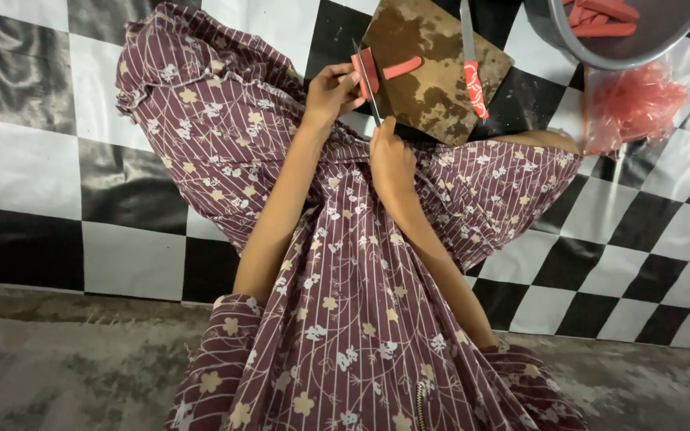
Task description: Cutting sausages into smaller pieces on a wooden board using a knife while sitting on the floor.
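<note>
The sausage [389,70] lies on the worn wooden cutting board [433,88], near the board's left edge. It looks light, soft and a little slick, the kind of thing that squashes or rolls under pressure, so the safe place to hold it is along its side, just back from the cut end.

The left hand [331,89] sits at the board's left edge, fingers curled closed around the sausage's end, pinning it. The right hand [390,156] is just below the board, wrapped tight on the handle of a knife [367,80] whose thin blade stands on edge across the sausage beside the left fingertips.

A second knife with a red handle [473,76] rests further right on the board. Beyond the board's upper right corner stands a grey bowl [569,40] with more sausages.
</note>
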